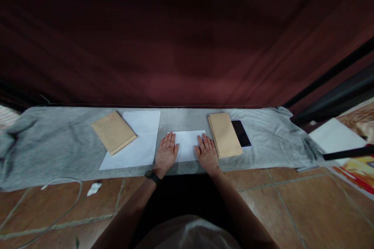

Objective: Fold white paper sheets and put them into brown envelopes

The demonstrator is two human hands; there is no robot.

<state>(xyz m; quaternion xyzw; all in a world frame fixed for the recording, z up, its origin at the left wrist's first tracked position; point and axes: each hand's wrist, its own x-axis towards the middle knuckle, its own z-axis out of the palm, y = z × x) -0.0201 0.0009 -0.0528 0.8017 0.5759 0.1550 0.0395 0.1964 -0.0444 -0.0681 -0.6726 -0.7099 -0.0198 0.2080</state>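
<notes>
A white sheet of paper, smaller than the one to its left, lies flat in front of me. My left hand rests palm down at its left edge, fingers stretched out and pointing away from me. Over its right edge my right hand lies flat too, fingers slightly spread. Just right of that hand is a stack of brown envelopes, partly covering a dark-screened phone. To the left, more brown envelopes lie at an angle on large white paper.
A grey cloth covers the long narrow surface, with a dark red curtain behind it. On the tiled floor are a white cable and a crumpled white scrap. A white board stands at the right.
</notes>
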